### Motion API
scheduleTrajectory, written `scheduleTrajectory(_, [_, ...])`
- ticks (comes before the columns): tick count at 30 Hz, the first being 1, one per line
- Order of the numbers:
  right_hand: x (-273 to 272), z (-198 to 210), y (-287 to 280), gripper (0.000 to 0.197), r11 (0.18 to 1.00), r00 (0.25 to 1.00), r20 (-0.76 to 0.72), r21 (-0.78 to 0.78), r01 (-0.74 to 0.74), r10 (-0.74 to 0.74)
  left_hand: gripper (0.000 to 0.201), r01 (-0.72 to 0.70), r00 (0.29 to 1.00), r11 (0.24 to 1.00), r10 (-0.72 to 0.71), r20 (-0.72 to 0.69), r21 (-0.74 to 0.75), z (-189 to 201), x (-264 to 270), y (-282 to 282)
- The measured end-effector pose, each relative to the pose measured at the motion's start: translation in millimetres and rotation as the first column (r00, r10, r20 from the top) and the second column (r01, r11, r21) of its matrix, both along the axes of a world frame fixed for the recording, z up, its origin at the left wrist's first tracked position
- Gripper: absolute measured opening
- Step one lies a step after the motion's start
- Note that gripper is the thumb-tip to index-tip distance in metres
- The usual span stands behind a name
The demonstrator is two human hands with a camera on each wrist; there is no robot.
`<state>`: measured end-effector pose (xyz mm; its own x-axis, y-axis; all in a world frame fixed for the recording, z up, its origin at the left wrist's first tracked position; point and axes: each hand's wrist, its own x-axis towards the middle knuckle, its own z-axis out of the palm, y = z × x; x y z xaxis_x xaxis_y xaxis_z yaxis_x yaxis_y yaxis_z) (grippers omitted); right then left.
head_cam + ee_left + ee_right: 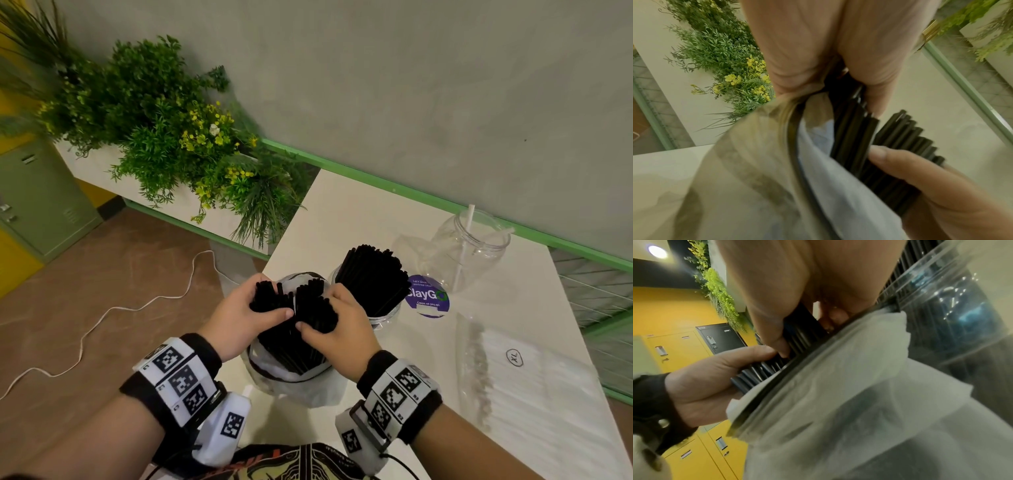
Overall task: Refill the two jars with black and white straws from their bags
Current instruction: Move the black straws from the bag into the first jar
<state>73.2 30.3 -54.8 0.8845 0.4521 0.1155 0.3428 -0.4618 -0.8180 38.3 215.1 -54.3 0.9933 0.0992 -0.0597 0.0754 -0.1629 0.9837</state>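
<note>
White surface (376, 219) carries all items. Bag of white straws (524, 370) lies flat at right. Clear jar (479, 240) holds few white straws; second jar (387, 315) is packed with black straws. Open bag (301, 383) stands nearest. Left hand (239, 315) and right hand (339, 322) each grip black straws (308, 308) inside it, fingers clamped.

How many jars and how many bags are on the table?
Jars: 2 (black-straw jar, clear jar)
Bags: 2 (black-straw bag, white-straw bag)
Total: 4
</note>
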Motion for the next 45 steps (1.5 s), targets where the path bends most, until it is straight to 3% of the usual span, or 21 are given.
scheduleTrajectory(4, [-3, 4, -9, 0.016, 0.996, 1.000, -0.025, 0.091, 0.013, -0.010, 0.020, -0.016, 1.000, 0.999, 0.017, -0.025, 0.032, -3, 1, 3])
scheduleTrajectory(8, [0, 24, -18, 0.011, 0.936, 0.971, -0.241, 0.339, 0.096, -0.012, 0.020, -0.039, 0.998, 0.998, 0.041, -0.056, 0.042, -5, 2, 4])
scheduleTrajectory(11, [9, 36, -24, 0.011, 0.884, 0.974, -0.213, 0.438, 0.162, -0.073, 0.020, -0.032, 0.997, 0.998, 0.036, -0.071, 0.047, -5, 3, 3])
scheduleTrajectory(15, [10, 48, -25, 0.045, 0.809, 0.976, -0.119, 0.546, 0.216, -0.180, 0.020, -0.022, 0.997, 0.998, 0.026, -0.075, 0.061, -5, 4, 3])
scheduleTrajectory(18, [8, 50, -24, 0.071, 0.802, 0.971, -0.064, 0.552, 0.226, -0.230, 0.020, -0.022, 0.997, 0.996, 0.028, -0.073, 0.083, -2, 5, 3])
scheduleTrajectory(26, [16, 41, -9, 0.053, 0.850, 0.980, -0.099, 0.488, 0.199, -0.173, 0.020, -0.019, 0.997, 0.996, 0.026, -0.072, 0.092, 2, 6, 0])
scheduleTrajectory(33, [30, 90, -15, 0.049, 0.764, 0.990, -0.075, 0.630, 0.140, -0.120, 0.020, -0.009, 0.995, 0.995, 0.019, -0.097, 0.096, 1, 8, 5])
scheduleTrajectory(39, [52, 135, -37, 0.050, 0.673, 0.976, -0.041, 0.718, 0.178, -0.214, 0.021, -0.027, 0.992, 0.996, 0.037, -0.117, 0.089, 3, 10, 6])
scheduleTrajectory(45, [69, 149, -54, 0.050, 0.658, 0.931, 0.069, 0.726, 0.200, -0.359, 0.020, -0.031, 0.991, 0.995, 0.043, -0.123, 0.096, 4, 12, 4])
